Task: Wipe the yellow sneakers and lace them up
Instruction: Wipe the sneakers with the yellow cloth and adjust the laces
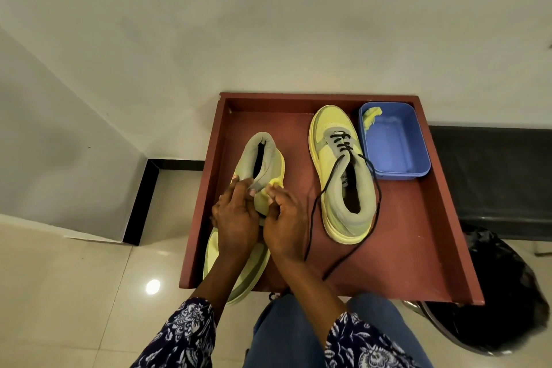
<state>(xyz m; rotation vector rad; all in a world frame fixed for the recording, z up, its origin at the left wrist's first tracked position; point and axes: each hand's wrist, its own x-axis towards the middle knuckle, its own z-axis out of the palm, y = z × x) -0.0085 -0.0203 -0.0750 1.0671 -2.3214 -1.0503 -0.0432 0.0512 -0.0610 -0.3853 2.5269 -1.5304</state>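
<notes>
Blue-jeaned knees (325,334) and patterned sleeves (185,334) fill the near edge. Both hands work on the left sneaker (263,158), which lies on the red-brown tray (418,248) with its toe toward the person and overhanging the near rim. His or her left hand (236,218) grips the tongue area, fingers curled on the grey collar; the right hand (283,224) pinches the yellow upper just beside it. To the right stands the second sneaker (343,176), toe away, its black lace (313,218) half threaded and trailing across the tray. A blue tub (394,140) holding a yellow cloth (370,116) sits beside it.
</notes>
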